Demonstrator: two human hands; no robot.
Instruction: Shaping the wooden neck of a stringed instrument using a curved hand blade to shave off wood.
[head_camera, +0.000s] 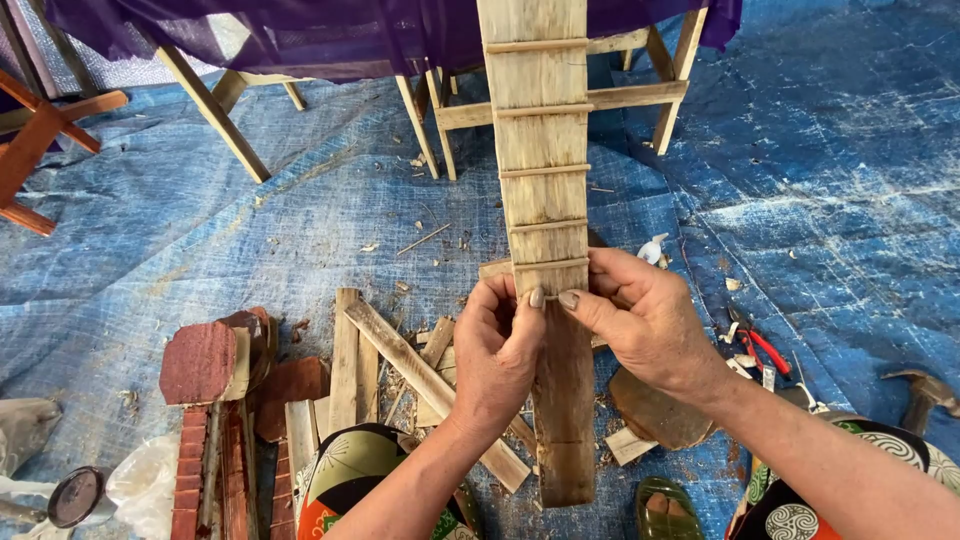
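Both grips pinching thin stick (552, 296) laid crosswise on long wooden plank (548, 180): left hand (497, 355) thumb and forefinger pressed together at plank's left edge, right hand (645, 320) fingertips closed on stick at right edge. Plank runs upright through frame centre, five cross sticks above hands. Left of plank: loose wood slats (400, 365), red brick blocks (200, 430). Right of plank: red-handled pliers (762, 348), hammer (925, 392), open blue tarp (830, 180).
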